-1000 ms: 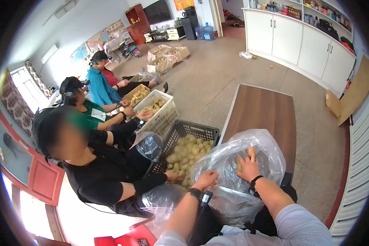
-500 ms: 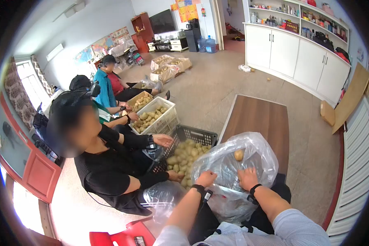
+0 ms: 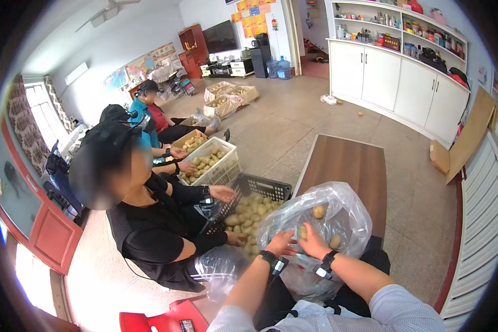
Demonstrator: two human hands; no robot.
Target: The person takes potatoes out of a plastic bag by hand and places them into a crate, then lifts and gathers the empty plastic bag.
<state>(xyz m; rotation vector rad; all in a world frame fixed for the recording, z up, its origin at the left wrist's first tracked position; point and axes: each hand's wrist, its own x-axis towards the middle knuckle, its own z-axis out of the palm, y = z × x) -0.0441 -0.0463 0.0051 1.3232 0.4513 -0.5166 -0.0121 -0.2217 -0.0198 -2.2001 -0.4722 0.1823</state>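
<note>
A clear plastic bag (image 3: 351, 216) stands wide-mouthed in front of me, its rim spread over the end of a brown wooden table. One potato (image 3: 318, 211) lies toward the far side inside, and another potato (image 3: 335, 241) is just right of my right wrist. My right hand (image 3: 316, 243) is over the bag's near side, fingers closed on a potato (image 3: 302, 231). Close beside it on the left, my left hand (image 3: 282, 243) is open, fingers stretched toward the right hand and holding nothing. Part of the right hand's grip is hidden.
Left of the bag stands a dark crate (image 3: 265, 185) full of potatoes, with a co-worker's hands (image 3: 222, 193) at it. Beyond are a white crate (image 3: 227, 161) of potatoes and more seated people. The wooden table (image 3: 343, 160) extends forward; a red stool (image 3: 166, 315) is at lower left.
My right hand has moved left toward my left hand and now grips a potato. My left hand has opened from a closed pose. A second loose potato now shows in the bag.
</note>
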